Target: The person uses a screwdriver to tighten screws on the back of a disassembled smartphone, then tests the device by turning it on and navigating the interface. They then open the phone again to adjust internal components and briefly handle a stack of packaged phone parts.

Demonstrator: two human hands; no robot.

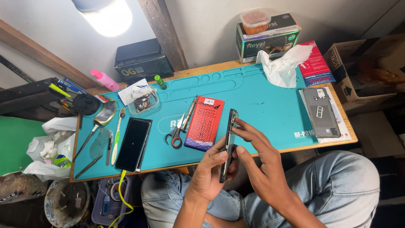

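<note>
Both hands (pixel 211 169) (pixel 257 156) pinch an edge-on phone (pixel 229 141) (grip closed)

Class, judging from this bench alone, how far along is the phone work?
Done: the grey back cover lies off, on the mat's right end. In hand: left hand and right hand hold the phone body edge-on. Left: cover not refitted; another black phone lies plugged in.

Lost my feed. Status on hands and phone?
Both hands on the phone: left hand grips lower end, right hand pinches edge. Phone edge-on above mat. Nothing obstructing.
</note>
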